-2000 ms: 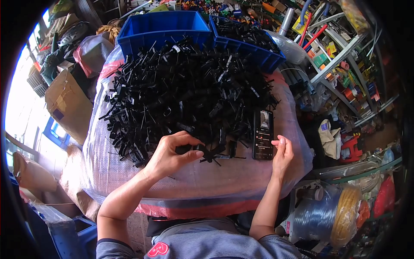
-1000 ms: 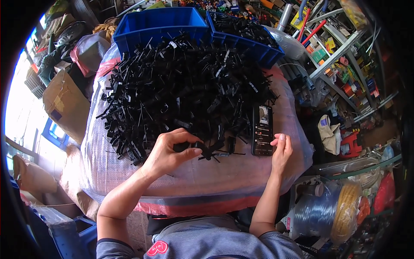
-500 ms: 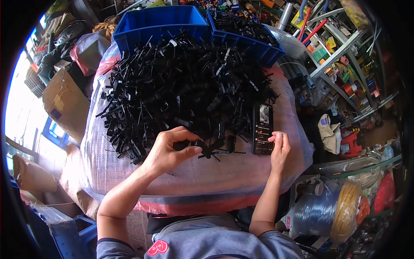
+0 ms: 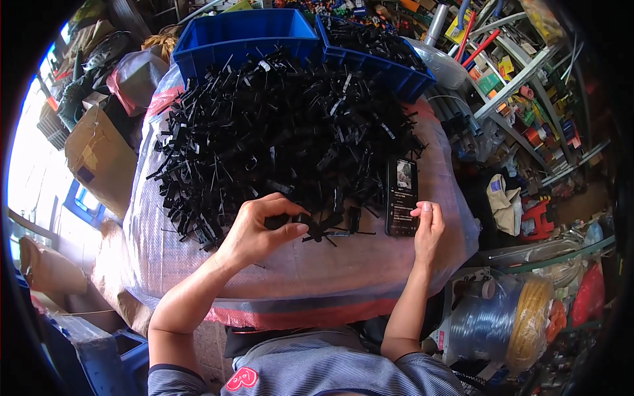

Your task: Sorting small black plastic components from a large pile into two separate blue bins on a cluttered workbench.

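My left hand [image 4: 256, 228] is closed around a small black plastic part [image 4: 300, 220], its thumb and fingers at the front edge of a heap of similar black parts [image 4: 264, 132]. The fingers hide most of the held part. At the right, a black phone [image 4: 401, 198] lies face up on the woven sheet, its screen lit with a picture above lines of text. My right hand [image 4: 428, 228] is beside the phone's right edge with its fingers curled together and nothing visible in them. Whether a fingertip touches the phone I cannot tell.
Behind the heap stand a blue bin [image 4: 244, 49] and a second blue bin [image 4: 380, 66] holding black parts. A pale woven sheet [image 4: 310, 274] covers the work surface. Metal shelving [image 4: 522, 86] is at the right, wrapped tubing coils [image 4: 505, 323] lower right, and a cardboard box [image 4: 99, 152] at the left.
The content on the phone's screen has changed: the picture and the text lines differ. Both hands and the black parts look unmoved.
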The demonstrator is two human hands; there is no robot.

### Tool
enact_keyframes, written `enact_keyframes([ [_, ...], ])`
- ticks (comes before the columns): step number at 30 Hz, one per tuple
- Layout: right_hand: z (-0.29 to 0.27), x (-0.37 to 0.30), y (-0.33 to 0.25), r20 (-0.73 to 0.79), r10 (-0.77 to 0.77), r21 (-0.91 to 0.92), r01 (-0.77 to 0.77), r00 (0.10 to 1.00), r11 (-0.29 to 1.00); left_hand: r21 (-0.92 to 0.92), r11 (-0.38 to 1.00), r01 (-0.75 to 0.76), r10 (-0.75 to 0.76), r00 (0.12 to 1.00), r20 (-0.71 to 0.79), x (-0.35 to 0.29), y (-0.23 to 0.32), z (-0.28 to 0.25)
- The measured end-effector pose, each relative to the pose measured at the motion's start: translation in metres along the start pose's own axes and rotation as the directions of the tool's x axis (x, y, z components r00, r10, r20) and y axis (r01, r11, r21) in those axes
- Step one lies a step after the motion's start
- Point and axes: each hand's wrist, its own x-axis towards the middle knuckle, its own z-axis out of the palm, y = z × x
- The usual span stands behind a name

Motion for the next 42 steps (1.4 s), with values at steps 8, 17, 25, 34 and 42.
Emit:
enact_keyframes([
  [8,0.0,0.0,0.001,-0.011,-0.005,-0.01,0.005,1.0,1.0,0.02,0.999,-0.038,0.038,0.999,-0.016,0.001,-0.003,0.0],
  [17,-0.007,0.01,-0.023,0.026,-0.024,-0.048,0.025,0.999,0.999,0.0,1.0,-0.002,0.002,1.0,-0.015,0.001,-0.002,0.001],
  [25,0.009,0.044,-0.024,0.228,-0.187,-0.135,0.222,0.955,0.966,0.002,0.999,-0.035,0.035,0.999,0.004,0.0,0.002,0.0],
  [34,0.011,0.026,-0.05,0.182,-0.181,0.038,0.177,0.967,0.983,-0.12,0.99,-0.074,0.064,0.994,-0.089,0.0,-0.004,0.001],
  [42,0.076,-0.019,-0.133,0.403,-0.27,0.676,-0.085,0.875,0.732,-0.259,0.965,0.04,-0.074,0.989,-0.125,-0.002,0.007,0.0],
])
